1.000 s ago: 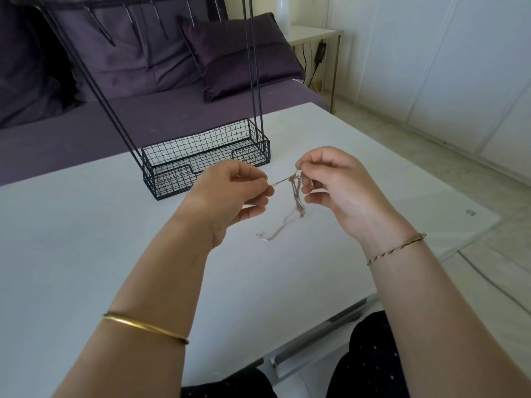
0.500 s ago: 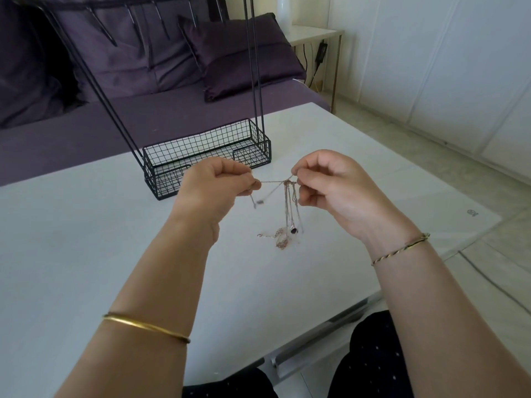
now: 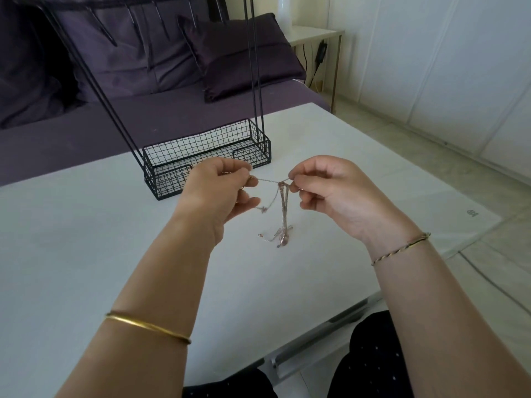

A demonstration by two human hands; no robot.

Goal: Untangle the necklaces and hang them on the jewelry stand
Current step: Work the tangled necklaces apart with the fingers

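Above a white table (image 3: 86,254), the left hand (image 3: 218,193) and right hand (image 3: 330,191) are each pinching the tangled necklaces (image 3: 283,208), stretching one strand between them; the rest is dangling onto the table, near the black stand (image 3: 207,156).

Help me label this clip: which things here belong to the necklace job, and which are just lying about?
Job: tangled necklaces, pinched by left hand and right hand; jewelry stand.
Lying about: purple cushion; side table; black charger.
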